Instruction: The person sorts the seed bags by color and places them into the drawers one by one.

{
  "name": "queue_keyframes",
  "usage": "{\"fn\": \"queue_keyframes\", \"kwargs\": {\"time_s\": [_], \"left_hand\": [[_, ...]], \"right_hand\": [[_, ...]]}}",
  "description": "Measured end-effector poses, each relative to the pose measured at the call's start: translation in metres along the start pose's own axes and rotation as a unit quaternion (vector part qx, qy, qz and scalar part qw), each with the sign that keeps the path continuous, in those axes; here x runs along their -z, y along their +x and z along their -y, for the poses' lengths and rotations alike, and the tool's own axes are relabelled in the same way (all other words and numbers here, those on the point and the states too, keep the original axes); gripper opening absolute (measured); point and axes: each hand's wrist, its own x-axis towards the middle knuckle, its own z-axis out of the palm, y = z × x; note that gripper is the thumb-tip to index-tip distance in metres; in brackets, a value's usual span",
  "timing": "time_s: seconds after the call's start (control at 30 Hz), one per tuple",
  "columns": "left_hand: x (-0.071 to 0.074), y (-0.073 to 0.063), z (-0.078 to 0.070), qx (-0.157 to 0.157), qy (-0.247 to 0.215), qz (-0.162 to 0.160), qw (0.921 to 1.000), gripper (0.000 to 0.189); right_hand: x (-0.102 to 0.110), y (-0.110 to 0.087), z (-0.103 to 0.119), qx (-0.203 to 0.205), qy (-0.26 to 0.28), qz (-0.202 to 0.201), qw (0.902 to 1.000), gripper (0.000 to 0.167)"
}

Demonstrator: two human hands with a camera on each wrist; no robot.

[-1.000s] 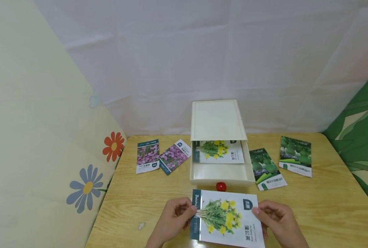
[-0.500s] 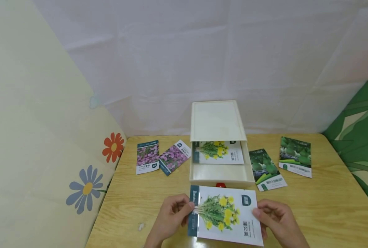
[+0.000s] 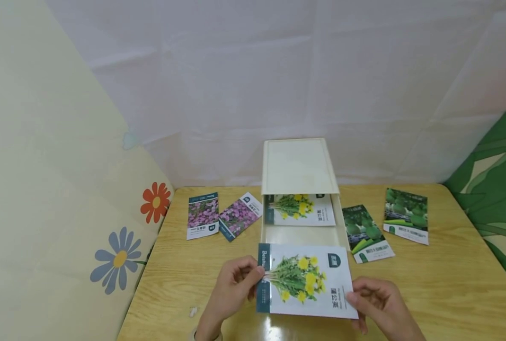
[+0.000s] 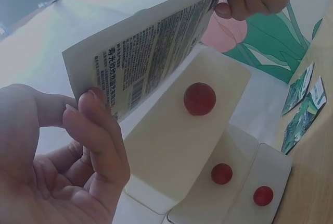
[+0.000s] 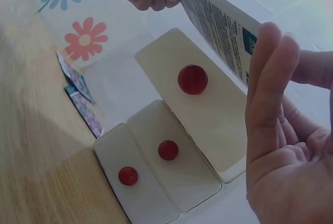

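A seed packet with a dandelion picture (image 3: 306, 279) spans both hands in front of the drawer unit. My left hand (image 3: 235, 286) pinches its dark green left end between thumb and fingers. At the opposite end, the right hand (image 3: 378, 300) pinches the lower right corner. The packet's printed back (image 4: 151, 60) shows in the left wrist view. Behind it, the pulled-out top drawer (image 3: 295, 234) of the white unit (image 3: 299, 166) holds another dandelion packet (image 3: 306, 209). In the head view the held packet covers the drawer's front; its red knob (image 5: 192, 79) shows from the right wrist.
Two purple-flower packets (image 3: 203, 215) (image 3: 241, 216) lie left of the unit on the wooden table (image 3: 176, 274). Two green packets (image 3: 367, 233) (image 3: 406, 215) lie to its right. Two lower drawers with red knobs (image 5: 168, 150) (image 5: 128, 176) are closed. A white cloth (image 3: 244, 94) hangs behind.
Both hands keep their grip while the dandelion packet rises in the head view toward the open drawer, now overlapping its front edge and hiding the red knob.
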Motion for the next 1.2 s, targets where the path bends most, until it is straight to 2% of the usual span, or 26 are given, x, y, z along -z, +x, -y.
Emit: {"fn": "queue_keyframes", "kwargs": {"time_s": [0.23,0.4,0.53,0.63,0.7,0.9,1.07,1.2], "left_hand": [[0.0,0.007,-0.003,-0.002,0.014,-0.002,0.9999,0.022],[0.002,0.013,-0.007,-0.004,0.033,0.0,0.9995,0.023],[0.003,0.017,-0.011,-0.007,0.045,0.002,0.999,0.024],[0.003,0.018,-0.013,-0.014,0.048,0.003,0.9987,0.023],[0.003,0.019,-0.014,-0.016,0.047,0.004,0.9988,0.023],[0.004,0.02,-0.016,-0.024,0.034,0.008,0.9991,0.022],[0.005,0.021,-0.015,-0.025,0.038,0.008,0.9989,0.021],[0.006,0.022,-0.016,-0.02,0.035,0.009,0.9992,0.021]], "right_hand": [[-0.004,0.004,0.007,0.014,-0.051,-0.044,0.9976,0.02],[-0.006,0.009,0.013,0.076,-0.05,-0.062,0.9939,0.017],[-0.006,0.015,0.017,0.139,-0.047,-0.065,0.987,0.016],[-0.006,0.019,0.019,0.192,-0.035,-0.054,0.9793,0.021],[-0.005,0.022,0.02,0.21,-0.026,-0.049,0.9762,0.024],[-0.002,0.027,0.025,0.214,-0.032,-0.062,0.9744,0.024],[0.001,0.033,0.029,0.242,-0.033,-0.06,0.9679,0.023],[0.002,0.036,0.034,0.23,-0.051,-0.077,0.9687,0.018]]}}
